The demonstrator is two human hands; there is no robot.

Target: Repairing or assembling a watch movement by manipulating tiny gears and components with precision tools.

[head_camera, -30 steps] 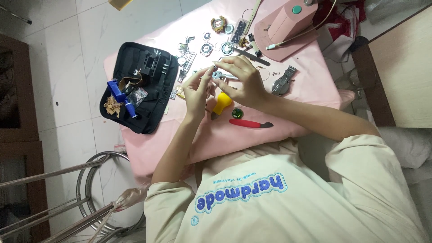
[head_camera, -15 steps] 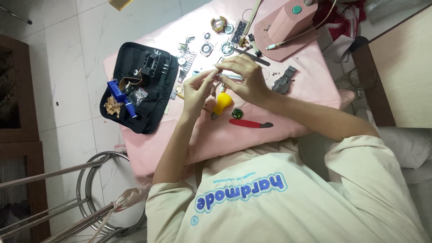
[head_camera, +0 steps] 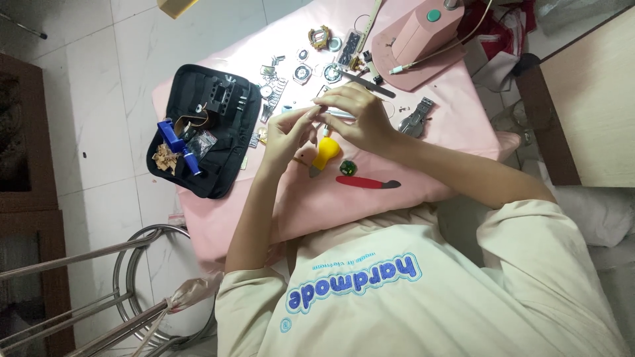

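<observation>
Both hands meet above the pink table (head_camera: 423, 178). The right hand (head_camera: 360, 119) pinches a slim silver tool (head_camera: 334, 114); the left hand (head_camera: 288, 135) closes its fingertips on something too small to make out. A yellow blower (head_camera: 325, 153) lies just below. A slip could drop the tiny piece among loose watch parts (head_camera: 301, 73). At left, an open black pouch (head_camera: 218, 132) holds a blue tool (head_camera: 173, 140) and small bits.

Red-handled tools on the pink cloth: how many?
1. The red-handled tool lies flat on the pink cloth near its front edge, just right of the yellow bulb, below the right hand. Others may be hidden under the hands.
</observation>
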